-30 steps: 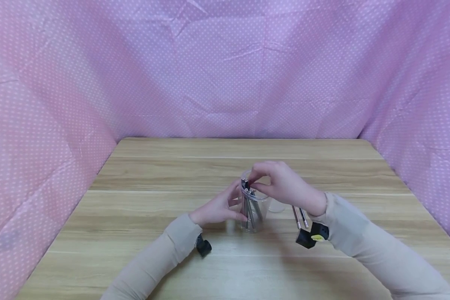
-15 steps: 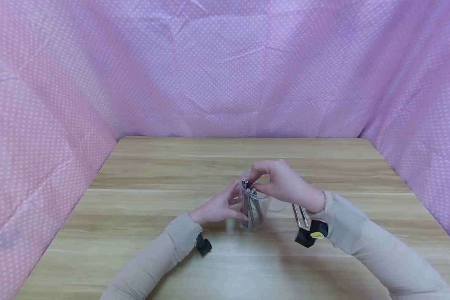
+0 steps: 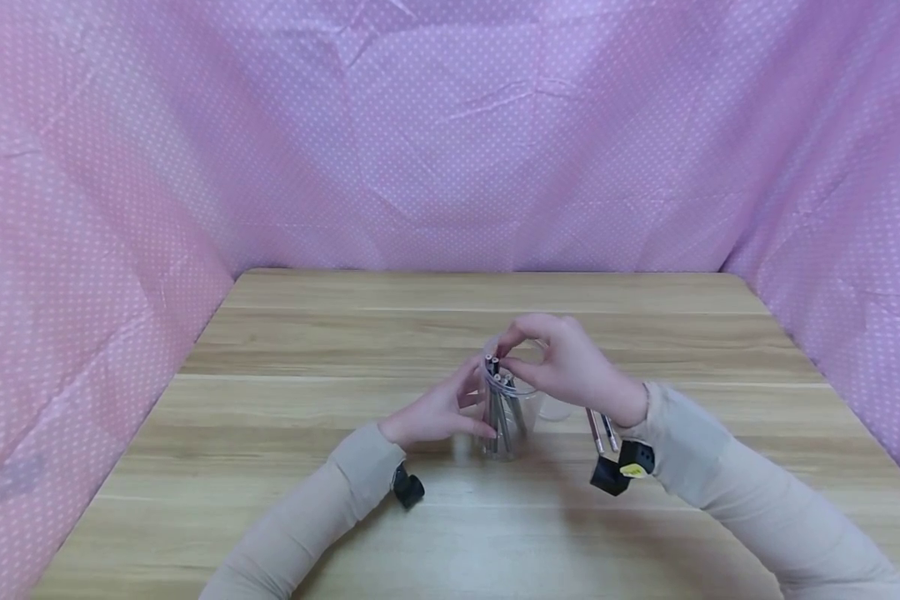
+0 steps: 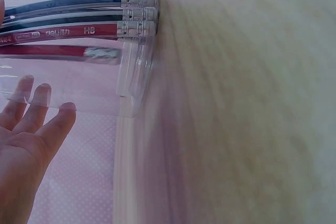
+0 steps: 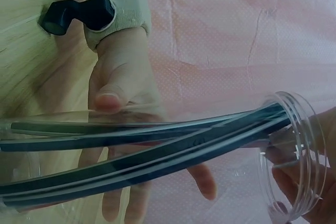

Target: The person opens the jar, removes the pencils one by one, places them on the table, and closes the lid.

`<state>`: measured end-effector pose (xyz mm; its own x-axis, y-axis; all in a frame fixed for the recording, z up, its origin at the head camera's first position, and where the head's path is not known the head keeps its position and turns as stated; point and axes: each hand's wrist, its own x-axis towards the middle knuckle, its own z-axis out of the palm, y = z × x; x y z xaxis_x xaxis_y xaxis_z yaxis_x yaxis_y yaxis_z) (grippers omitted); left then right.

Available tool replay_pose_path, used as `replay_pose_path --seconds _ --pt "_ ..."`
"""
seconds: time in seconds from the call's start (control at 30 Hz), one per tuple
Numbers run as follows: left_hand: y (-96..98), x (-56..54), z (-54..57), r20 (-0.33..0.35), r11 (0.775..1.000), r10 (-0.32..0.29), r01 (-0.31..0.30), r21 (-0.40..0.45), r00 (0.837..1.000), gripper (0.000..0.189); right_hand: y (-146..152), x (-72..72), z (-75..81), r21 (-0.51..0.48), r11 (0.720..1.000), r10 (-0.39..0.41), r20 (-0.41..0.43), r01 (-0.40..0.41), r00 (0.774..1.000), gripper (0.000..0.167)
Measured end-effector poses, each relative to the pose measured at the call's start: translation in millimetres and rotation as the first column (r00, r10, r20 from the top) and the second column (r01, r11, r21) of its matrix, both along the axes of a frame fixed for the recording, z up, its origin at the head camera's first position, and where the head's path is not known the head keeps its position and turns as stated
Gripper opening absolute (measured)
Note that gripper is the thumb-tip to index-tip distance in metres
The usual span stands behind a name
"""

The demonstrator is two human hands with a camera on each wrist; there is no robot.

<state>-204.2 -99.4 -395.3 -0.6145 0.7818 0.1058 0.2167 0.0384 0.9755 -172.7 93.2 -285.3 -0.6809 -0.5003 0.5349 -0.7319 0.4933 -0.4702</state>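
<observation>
Pencils (image 3: pixel 500 421) lean in a clear jar (image 4: pixel 94 90) that stands upright on the wood-patterned tabletop (image 3: pixel 345 350), their tops gathered at one side of the rim. The left hand (image 3: pixel 441 412) grasps the jar, its grip spread around the wall with the thumb on the near side. The right hand (image 3: pixel 573 362) is at the jar's mouth, thumb and forefinger bent close together beside the pencil tops; I cannot tell whether its grip is pinching one of them. The left wrist view shows metal-banded pencil ends at the jar's base, with dark barrels and red ones, one printed "HB". Just beside the jar, a clear disc (image 3: pixel 554 408) lies flat. Two more pencils (image 3: pixel 595 431) lie on the tabletop near the right wrist, partly covered by it. Pink dotted cloth (image 3: pixel 435 150) hangs behind and at both sides.
</observation>
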Motion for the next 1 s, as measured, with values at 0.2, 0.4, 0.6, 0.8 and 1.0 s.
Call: replay_pose_path --seconds 0.2,0.4,0.6,0.8,1.0 --pt "1.7 9.3 4.0 0.015 1.0 -0.008 0.008 -0.007 1.0 0.103 4 9.8 7.8 -0.178 0.984 -0.025 0.018 0.028 1.0 0.022" --pt "2.9 18.8 6.5 0.019 0.999 0.016 -0.015 -0.042 1.0 0.108 3 17.9 21.1 -0.392 0.917 0.113 0.078 -0.073 0.991 0.027" --pt "4.4 30.1 10.7 0.035 0.998 0.027 -0.025 -0.056 0.999 0.107 3 21.5 34.5 -0.586 0.807 0.203 0.172 -0.066 0.964 0.026" --pt "5.8 40.5 15.6 0.044 0.999 0.024 -0.023 -0.044 0.999 0.108 12 15.7 50.6 -0.638 0.761 0.118 0.316 0.119 0.942 0.03" --pt "7.3 50.8 19.8 0.053 0.998 0.034 -0.031 -0.053 0.998 0.108 23 8.2 61.8 -0.634 0.734 0.109 0.461 0.241 0.881 0.028"
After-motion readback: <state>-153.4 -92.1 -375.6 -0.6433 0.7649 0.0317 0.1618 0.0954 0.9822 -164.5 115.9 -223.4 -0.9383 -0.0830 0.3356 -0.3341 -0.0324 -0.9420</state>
